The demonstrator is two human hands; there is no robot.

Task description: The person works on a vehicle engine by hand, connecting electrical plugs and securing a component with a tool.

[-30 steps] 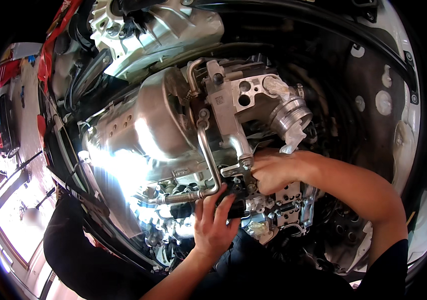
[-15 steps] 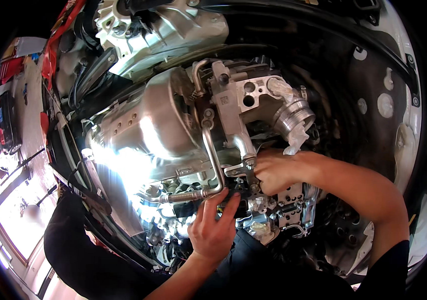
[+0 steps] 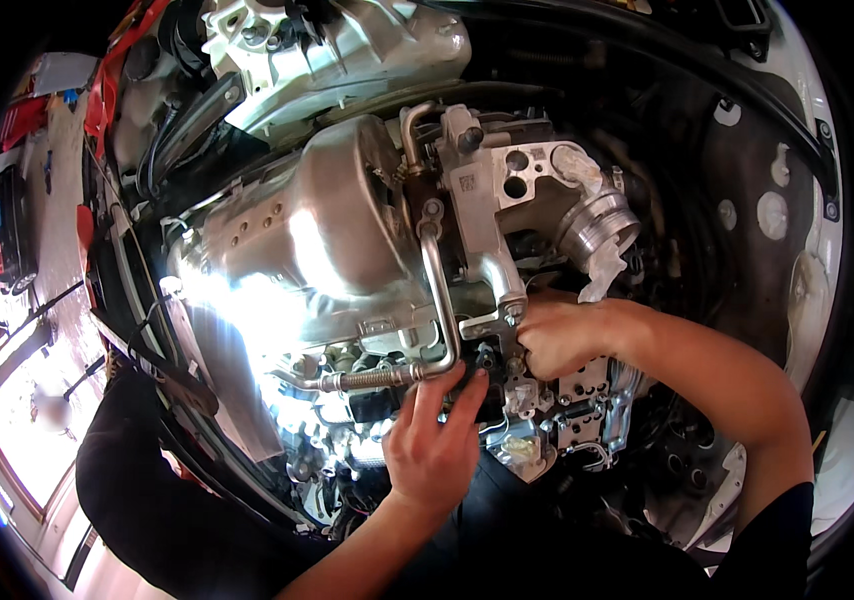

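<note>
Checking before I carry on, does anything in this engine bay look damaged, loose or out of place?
One thing: the round metal pipe opening has torn pale wrapping hanging off it, ragged. Both hands work below it; nothing else stands out.

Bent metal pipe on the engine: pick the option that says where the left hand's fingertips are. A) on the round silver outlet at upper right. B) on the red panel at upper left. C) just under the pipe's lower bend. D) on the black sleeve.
C: the left hand reaches up with its fingertips right below the lower bend of the bent metal pipe.
</note>
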